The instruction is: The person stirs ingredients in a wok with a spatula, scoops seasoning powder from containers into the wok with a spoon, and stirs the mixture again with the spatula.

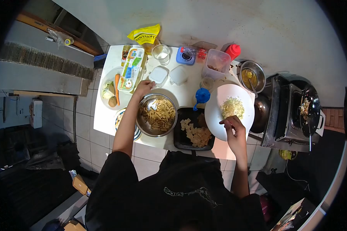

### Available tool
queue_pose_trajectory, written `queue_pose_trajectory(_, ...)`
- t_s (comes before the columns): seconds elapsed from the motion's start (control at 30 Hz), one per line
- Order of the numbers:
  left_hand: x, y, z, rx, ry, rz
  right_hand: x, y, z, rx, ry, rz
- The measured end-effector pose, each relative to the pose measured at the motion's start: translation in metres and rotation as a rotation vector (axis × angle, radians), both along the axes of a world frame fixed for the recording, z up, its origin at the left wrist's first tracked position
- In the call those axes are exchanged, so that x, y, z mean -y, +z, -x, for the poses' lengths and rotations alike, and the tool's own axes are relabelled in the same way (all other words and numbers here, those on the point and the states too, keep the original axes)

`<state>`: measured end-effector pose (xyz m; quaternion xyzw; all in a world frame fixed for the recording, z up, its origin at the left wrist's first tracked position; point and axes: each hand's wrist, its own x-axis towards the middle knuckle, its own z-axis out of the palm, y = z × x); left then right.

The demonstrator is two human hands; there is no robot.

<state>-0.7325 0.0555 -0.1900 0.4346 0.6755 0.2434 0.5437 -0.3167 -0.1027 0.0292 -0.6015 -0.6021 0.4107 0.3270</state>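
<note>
My left hand reaches over the steel bowl of pale cut strips. Its closed fingertips are at the near left corner of a small white-lidded plastic container and seem to grip its edge. A second small plastic container stands to the right of that one. My right hand is over the near part of a white plate, its fingers pinched together. Whatever they hold is hidden. Finely chopped pale food lies heaped on the plate, just beyond the fingertips.
A black tray of flat square pieces sits between bowl and plate. Behind are an egg carton, a glass, a clear tub and a red bottle. On the right, a wok rests on the stove.
</note>
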Motion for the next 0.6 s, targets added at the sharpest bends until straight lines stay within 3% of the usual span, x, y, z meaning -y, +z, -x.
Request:
queue_pose_trajectory(0.17, 0.013, 0.020, -0.010, -0.386, -0.102, -0.075, 0.000, 0.001, -0.001, -0.015, -0.010, -0.009)
queue_pose_trajectory(0.23, 0.018, 0.025, -0.017, -0.604, -0.110, -0.236, 0.000, 0.001, -0.001, -0.034, -0.021, 0.012)
queue_pose_trajectory(0.37, 0.011, 0.027, -0.024, -0.631, -0.080, -0.148, -0.001, 0.000, -0.001, -0.033, -0.011, 0.019)
queue_pose_trajectory(0.43, 0.005, 0.010, -0.018, -0.246, 0.041, 0.050, 0.000, 0.001, -0.001, -0.051, -0.013, 0.026)
queue_pose_trajectory(0.47, 0.002, 0.002, -0.014, -0.244, 0.041, 0.049, 0.000, 0.002, -0.001, -0.050, -0.014, 0.025)
queue_pose_trajectory(0.53, -0.002, 0.004, -0.013, 0.212, 0.173, 0.060, 0.001, 0.004, -0.002, -0.043, -0.022, 0.026)
queue_pose_trajectory(0.6, -0.001, 0.027, -0.021, 0.281, 0.237, 0.068, 0.004, -0.001, -0.005, -0.055, -0.030, 0.033)
